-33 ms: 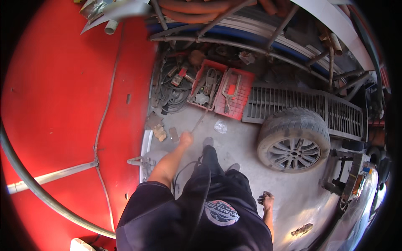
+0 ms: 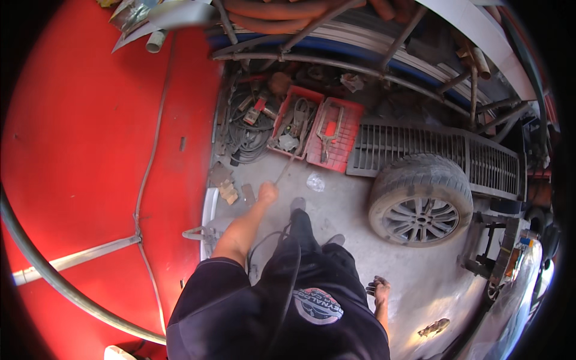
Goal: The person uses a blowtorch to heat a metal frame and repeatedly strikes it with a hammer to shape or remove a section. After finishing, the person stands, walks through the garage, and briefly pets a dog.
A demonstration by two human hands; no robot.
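Note:
My left hand (image 2: 268,192) is stretched out in front of me, its fingers wrapped round a thin rod (image 2: 284,171). The rod's far end points at the near edge of an open red toolbox (image 2: 305,90) and overlaps it in view; whether they touch I cannot tell. Tools and a crumpled clear plastic piece lie in the box. Its red lid (image 2: 353,135), folded out to the right, bears locking pliers (image 2: 327,141). At my right side hangs my right hand (image 2: 379,289), fingers apart and dark at the ends, with nothing visible in it.
A wheel with a tyre (image 2: 420,201) stands at the right before a slatted grille (image 2: 414,138). Coiled cables (image 2: 249,137) lie left of the toolbox. Cardboard pieces (image 2: 227,189) and a clear plastic bag (image 2: 315,182) are on the floor. A red panel (image 2: 96,144) fills the left.
My left hand and the rod have moved very slightly. The fingers of my right hand look a little more spread; little else differs.

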